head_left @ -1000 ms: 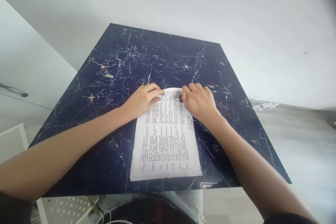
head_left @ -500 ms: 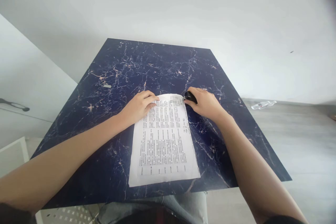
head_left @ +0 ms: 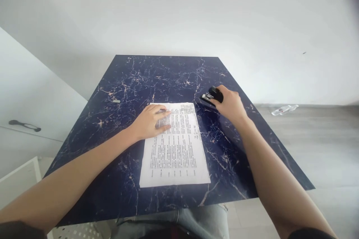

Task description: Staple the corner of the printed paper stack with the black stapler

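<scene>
Printed paper sheets lie flat on the dark blue marbled table, with handwriting along their right side. My left hand rests on the upper left part of the paper, fingers spread and pressing on it. Off the paper's top right corner, my right hand is closed around a black stapler. The stapler's jaws point left and stand apart, with metal showing between them. Part of its body is hidden in my palm.
A small pale strip lies on the table's left side. On the floor at right is a clear plastic wrapper. A white cabinet with a dark handle stands at left, and a wall rises behind the table.
The stapler in my right hand has come off the paper's corner, up and to the right. My left hand has gone from gripping the top edge to lying spread on the paper, which now lies flat.
</scene>
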`<state>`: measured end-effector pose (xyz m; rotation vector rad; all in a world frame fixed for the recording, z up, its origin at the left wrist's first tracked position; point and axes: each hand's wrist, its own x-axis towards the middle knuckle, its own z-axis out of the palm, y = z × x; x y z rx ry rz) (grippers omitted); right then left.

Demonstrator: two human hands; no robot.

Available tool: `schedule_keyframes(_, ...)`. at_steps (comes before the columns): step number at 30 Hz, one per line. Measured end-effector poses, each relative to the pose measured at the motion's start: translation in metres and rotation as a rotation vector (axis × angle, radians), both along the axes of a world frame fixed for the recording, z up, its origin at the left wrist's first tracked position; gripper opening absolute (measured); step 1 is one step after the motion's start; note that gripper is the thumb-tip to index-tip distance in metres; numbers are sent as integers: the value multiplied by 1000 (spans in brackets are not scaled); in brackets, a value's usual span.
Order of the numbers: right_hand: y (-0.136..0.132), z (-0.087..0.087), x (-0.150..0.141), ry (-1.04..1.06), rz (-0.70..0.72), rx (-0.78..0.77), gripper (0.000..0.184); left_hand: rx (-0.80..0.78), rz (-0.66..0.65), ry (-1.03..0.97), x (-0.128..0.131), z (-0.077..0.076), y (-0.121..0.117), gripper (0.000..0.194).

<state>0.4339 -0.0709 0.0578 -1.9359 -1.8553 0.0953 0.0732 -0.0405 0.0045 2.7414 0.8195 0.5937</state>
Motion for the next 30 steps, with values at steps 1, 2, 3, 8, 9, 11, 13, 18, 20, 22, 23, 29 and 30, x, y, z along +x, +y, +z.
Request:
schedule_keyframes(1, -4, 2, -16, 72, 28, 50, 34, -32, 2, 15, 0, 0, 1, 64)
schedule_keyframes(2, -9, 4, -33, 147, 73, 78, 35, -75, -1, 16, -1, 0, 2, 76)
schedule_keyframes(3, -15, 6, -50, 215, 131, 84, 34, -134, -10, -6, -3, 0, 4, 84)
schedule_keyframes(8, -46, -2, -124, 333, 459, 23, 32, -504, 69, -631, -13, -2, 16, 65)
schedule_keyframes(9, -49, -5, -133, 312, 503, 2, 33, -564, 124, -742, -15, -3, 18, 70)
schedule_keyframes(11, -52, -13, -146, 252, 562, -30, 33, -645, 218, -827, -16, -5, 21, 79)
schedule_keyframes(13, -50, -18, -153, 186, 598, -49, 32, -675, 254, -805, -15, -7, 22, 83)
schedule_keyframes(18, -45, -8, -140, 184, 606, -22, 47, -668, 282, -807, -14, -6, 21, 80)
schedule_keyframes(20, -42, 2, -123, 285, 556, -92, 46, -677, 288, -841, -14, -4, 22, 79)
schedule_keyframes(22, -38, 10, -103, 374, 530, -284, 36, -677, 306, -849, -14, -2, 21, 81)
schedule_keyframes(23, -35, 11, -94, 410, 530, -389, 32, -673, 318, -842, -14, -1, 21, 84)
schedule_keyframes(29, -21, -8, -73, 740, 604, -700, 30, -707, 333, -851, -15, 1, 19, 86)
schedule_keyframes(30, -20, -13, -72, 767, 618, -707, 31, -728, 331, -871, -16, 0, 19, 85)
